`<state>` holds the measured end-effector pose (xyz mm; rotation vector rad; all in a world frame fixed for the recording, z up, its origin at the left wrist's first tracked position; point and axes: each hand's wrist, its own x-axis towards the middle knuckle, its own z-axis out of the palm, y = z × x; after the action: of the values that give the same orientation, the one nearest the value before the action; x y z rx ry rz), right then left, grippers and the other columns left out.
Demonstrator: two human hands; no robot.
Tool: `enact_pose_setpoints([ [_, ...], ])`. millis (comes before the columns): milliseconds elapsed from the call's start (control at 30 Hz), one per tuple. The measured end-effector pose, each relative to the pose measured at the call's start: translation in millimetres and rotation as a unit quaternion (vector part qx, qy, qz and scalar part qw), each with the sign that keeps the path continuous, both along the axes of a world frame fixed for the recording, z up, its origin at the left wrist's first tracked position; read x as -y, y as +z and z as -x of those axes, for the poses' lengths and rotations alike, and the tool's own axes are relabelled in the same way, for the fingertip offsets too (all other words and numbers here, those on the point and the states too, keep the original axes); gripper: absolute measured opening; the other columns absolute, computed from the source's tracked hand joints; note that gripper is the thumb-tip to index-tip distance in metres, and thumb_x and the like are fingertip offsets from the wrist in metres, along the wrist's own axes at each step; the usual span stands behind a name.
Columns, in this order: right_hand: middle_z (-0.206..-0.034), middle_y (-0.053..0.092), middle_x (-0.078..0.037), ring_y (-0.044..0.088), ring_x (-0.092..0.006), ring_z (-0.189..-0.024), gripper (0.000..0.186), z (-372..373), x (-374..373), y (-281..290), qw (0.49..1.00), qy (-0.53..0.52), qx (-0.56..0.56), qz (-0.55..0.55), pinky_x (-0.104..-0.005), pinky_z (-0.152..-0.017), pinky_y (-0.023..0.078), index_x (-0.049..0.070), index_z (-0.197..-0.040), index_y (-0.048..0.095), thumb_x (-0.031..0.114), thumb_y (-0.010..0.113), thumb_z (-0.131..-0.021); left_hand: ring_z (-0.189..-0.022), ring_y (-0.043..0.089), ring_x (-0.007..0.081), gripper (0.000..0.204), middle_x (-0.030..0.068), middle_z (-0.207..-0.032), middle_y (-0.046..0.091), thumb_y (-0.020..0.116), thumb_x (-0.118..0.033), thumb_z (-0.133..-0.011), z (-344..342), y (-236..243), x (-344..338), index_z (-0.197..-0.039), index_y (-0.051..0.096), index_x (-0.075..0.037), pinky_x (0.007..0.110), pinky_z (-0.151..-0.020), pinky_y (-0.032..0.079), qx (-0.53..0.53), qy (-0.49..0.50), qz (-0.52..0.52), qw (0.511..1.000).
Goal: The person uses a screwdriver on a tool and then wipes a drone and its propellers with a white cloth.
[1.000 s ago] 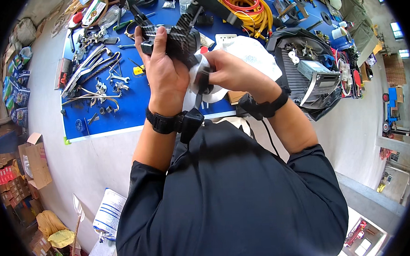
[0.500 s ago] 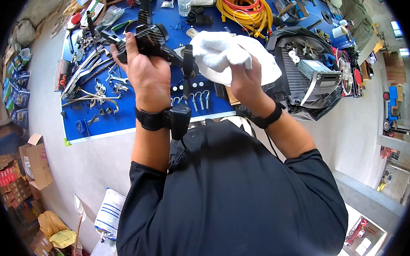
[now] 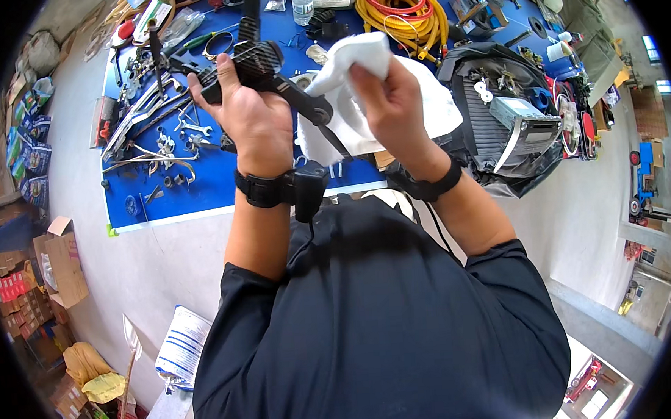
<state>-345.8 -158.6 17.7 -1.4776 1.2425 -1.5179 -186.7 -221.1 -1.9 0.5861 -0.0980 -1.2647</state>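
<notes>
My left hand (image 3: 259,126) is wrapped from below round a black quadcopter drone (image 3: 258,60) with a carbon-fibre pattern. One drone arm slants right toward the white cloth, and another sticks up at the far side. In my right hand (image 3: 392,104) is a bunched white cloth (image 3: 365,54), gripped between fingers and thumb, raised beside the drone's right-hand arm. More white cloth (image 3: 428,102) spreads over the table below; whether it is all one piece I cannot tell. Black straps circle both wrists, with a small black box on the left one.
On the blue table (image 3: 176,210), wrenches (image 3: 193,126) and metal parts lie at left. Beyond stand a water bottle (image 3: 302,6) and coiled yellow and red hoses (image 3: 401,12). An open black bag (image 3: 490,110) holding a boxy device sits right. Cardboard boxes (image 3: 61,262) are on the floor.
My right hand has lifted the bunched cloth and moved slightly left. The drone has tilted and shifted a little right and nearer with my left hand; white cloth now shows beneath its arm.
</notes>
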Motion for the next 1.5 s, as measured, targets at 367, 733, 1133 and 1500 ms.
enact_pose_setpoints([
  [367,-0.101,0.067,-0.016,0.067,-0.0301,-0.094,0.039,-10,-14,-36,0.984,0.125,-0.084,-0.098,-0.0403,-0.077,0.055,0.0,-0.127,0.051,0.016,0.068,-0.095,-0.108,0.064,0.0251,0.02,0.0094,-0.115,0.071,0.06,-0.025,-0.103,-20,-14,19,-0.12,0.059,-0.013,0.051,-0.108,0.042,0.02,0.075,-0.04,0.996],
  [733,-0.092,0.071,-0.001,0.06,-0.0062,-0.081,0.026,-9,9,-27,0.935,0.168,0.213,-0.227,-0.0246,-0.073,0.05,0.0,-0.105,0.073,0.024,0.063,-0.103,-0.103,0.066,0.0308,0.021,0.0111,-0.105,0.071,0.067,-0.031,-0.099,-18,-15,9,-0.111,0.064,-0.014,0.054,-0.095,0.05,-0.104,-0.045,-0.01,0.994],
  [1133,-0.096,0.075,-0.012,0.07,-0.0214,-0.082,0.037,189,-7,62,0.793,-0.471,-0.347,0.168,-0.035,-0.074,0.056,-0.002,-0.113,0.069,0.032,0.07,-0.098,-0.103,0.064,0.0198,0.101,0.0107,-0.129,0.059,0.072,0.006,-0.089,-111,-38,-23,-0.165,0.01,-0.02,0.034,-0.089,0.058,0.32,-0.069,-0.003,0.945],
  [1500,-0.119,0.069,-0.02,0.072,-0.0234,-0.093,0.053,1,-66,-42,0.977,0.024,-0.147,-0.155,-0.0312,-0.078,0.058,-0.004,-0.133,0.059,0.027,0.074,-0.093,-0.115,0.059,0.025,0.118,0.0142,-0.137,0.05,0.075,0.007,-0.086,-80,-75,-83,-0.162,-0.012,-0.013,0.038,-0.095,0.055,0.317,-0.127,-0.064,0.938],
])
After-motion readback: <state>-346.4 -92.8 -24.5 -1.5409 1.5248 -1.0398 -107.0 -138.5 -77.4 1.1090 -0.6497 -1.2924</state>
